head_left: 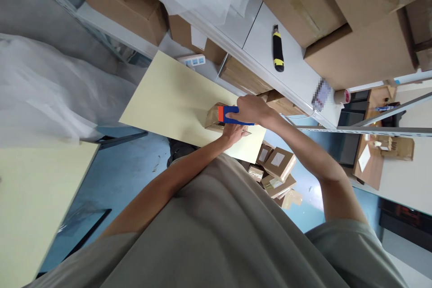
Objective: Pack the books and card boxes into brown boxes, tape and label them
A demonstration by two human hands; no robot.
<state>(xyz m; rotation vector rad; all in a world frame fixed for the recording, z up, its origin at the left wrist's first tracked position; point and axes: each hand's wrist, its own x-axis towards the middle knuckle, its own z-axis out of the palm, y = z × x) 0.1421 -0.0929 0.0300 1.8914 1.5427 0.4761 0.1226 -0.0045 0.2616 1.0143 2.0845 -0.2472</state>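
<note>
A small brown cardboard box [212,118] lies on the pale yellow tabletop [168,99]. Over it, my right hand [251,109] is closed around a blue tape dispenser [231,115] with an orange-red end, which points left across the box. My left hand [233,134] is just below the dispenser, at the near side of the box, its fingers bent against the cardboard. Part of the box is hidden under both hands and the dispenser. I cannot tell whether tape is stuck to it.
On the grey shelf behind the table lie a black-and-yellow utility knife [278,49] and a tape roll [342,96]. Large cartons [364,49] stand there too. A power strip [192,60] sits at the table's far edge. Several small boxes [279,164] are heaped on the floor to the right.
</note>
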